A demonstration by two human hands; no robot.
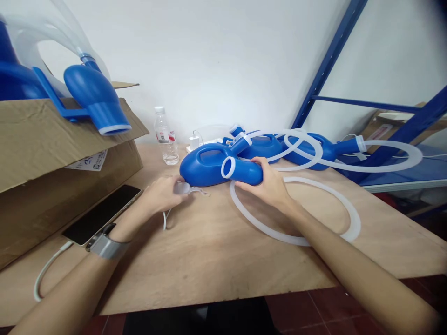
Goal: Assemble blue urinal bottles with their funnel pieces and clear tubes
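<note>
My right hand [270, 184] is wrapped round a short blue tube piece [246, 171] whose white-rimmed opening faces left. My left hand [167, 193] pinches a small translucent cap [182, 188] with a thin strap on its right side. Just behind the hands, a blue bottle with a handle [206, 165] lies on the wooden table [195, 260]. A clear hose [352, 218] loops on the table beneath my right forearm. More blue bottles [263, 146] with coiled hoses lie at the back right.
On the left stand an open cardboard box [66, 186] with a blue bottle [96, 95] on its flap, and a phone [101, 214] with a cable. A water bottle [166, 139] stands near the wall. A blue metal shelf [328, 56] is at the right.
</note>
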